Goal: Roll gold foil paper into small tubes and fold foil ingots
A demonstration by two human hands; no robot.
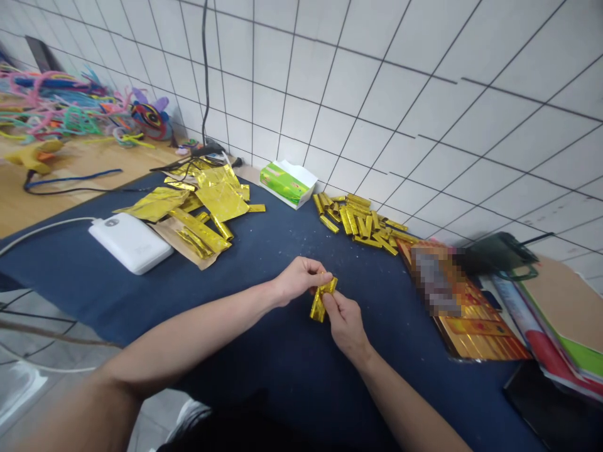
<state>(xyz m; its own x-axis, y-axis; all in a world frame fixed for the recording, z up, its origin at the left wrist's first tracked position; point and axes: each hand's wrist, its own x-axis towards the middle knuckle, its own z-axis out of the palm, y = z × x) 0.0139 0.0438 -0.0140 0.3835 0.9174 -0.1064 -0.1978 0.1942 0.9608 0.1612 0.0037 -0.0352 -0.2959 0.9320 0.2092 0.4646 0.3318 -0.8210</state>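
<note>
Between my hands is a piece of gold foil paper [319,309], partly rolled or folded, held above the dark blue cloth [277,351]. My left hand [301,277] pinches its upper end with thumb and fingers. On its right side my right hand [346,320] grips it, thumb on top. Fingers cover part of the foil, so its full shape is hidden. Farther back on the right lies a pile of small gold foil rolls [360,221]. Loose gold foil sheets [219,191] are heaped at the back left, some on brown paper [207,258].
A white power bank [132,243] with a cable lies at the left. A green tissue pack [288,183] stands by the tiled wall. Orange-gold packets [480,326], a dark green cup [499,256] and folders are at right. Coloured pipe cleaners [70,110] cover the wooden table.
</note>
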